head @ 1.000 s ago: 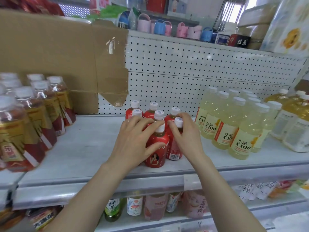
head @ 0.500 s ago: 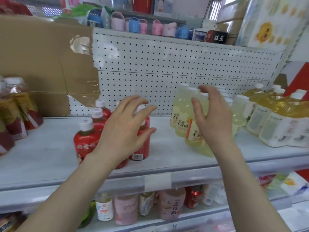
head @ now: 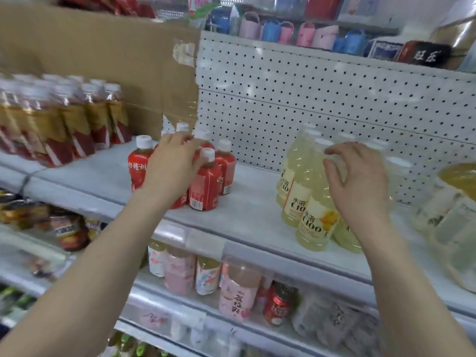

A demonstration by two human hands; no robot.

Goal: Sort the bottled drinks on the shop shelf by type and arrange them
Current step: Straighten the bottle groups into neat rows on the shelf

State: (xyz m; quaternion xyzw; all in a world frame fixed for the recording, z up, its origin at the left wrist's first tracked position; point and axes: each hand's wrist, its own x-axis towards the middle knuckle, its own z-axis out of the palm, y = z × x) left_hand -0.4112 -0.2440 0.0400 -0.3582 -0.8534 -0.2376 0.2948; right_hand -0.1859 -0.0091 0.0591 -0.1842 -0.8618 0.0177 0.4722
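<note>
Left hand (head: 172, 166) dropped onto six red bottles (head: 207, 186), fingers draped | right hand (head: 363, 186) slack, empty

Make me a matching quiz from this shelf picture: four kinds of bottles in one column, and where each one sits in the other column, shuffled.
1. small red bottles
2. pale C100 bottles
3. pink-label bottles
4. gold-label bottles

A. on the lower shelf
B. nearest the right hand
C. far left, in front of the cardboard
D. under the left hand

Pairs: 1-D, 2-B, 3-A, 4-C.
</note>
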